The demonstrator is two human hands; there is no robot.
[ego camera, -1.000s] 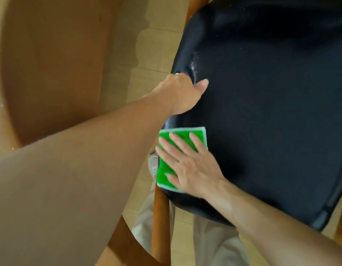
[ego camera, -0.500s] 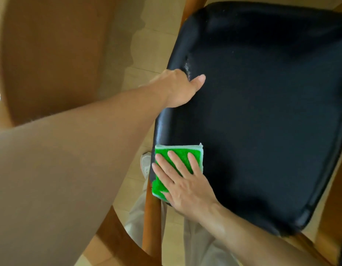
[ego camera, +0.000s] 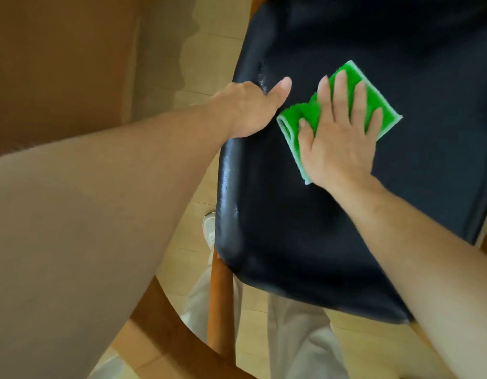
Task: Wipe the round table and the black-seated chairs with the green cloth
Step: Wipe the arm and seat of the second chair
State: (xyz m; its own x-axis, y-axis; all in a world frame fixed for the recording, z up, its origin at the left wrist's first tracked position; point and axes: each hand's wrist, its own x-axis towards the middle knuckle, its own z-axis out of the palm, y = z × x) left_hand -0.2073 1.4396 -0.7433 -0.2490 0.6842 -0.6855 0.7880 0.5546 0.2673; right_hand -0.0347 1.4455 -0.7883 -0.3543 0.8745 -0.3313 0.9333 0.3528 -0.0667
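Wiping step on one chair: green cloth (ego camera: 343, 110), folded to a pad, lies flat on the black seat (ego camera: 346, 228), toward its left side. Right hand (ego camera: 338, 138) presses it down with straight, spread fingers; nothing is pinched or curled round. A flat palm likely spreads pressure across the whole pad. Left hand (ego camera: 248, 110) grips the seat's left edge, thumb lying on top of the upholstery, other fingers hidden over the rim; probably bracing the chair against the wipe. Both forearms reach forward and down, right wrist low. Wooden frame (ego camera: 220, 305) shows beneath the near corner.
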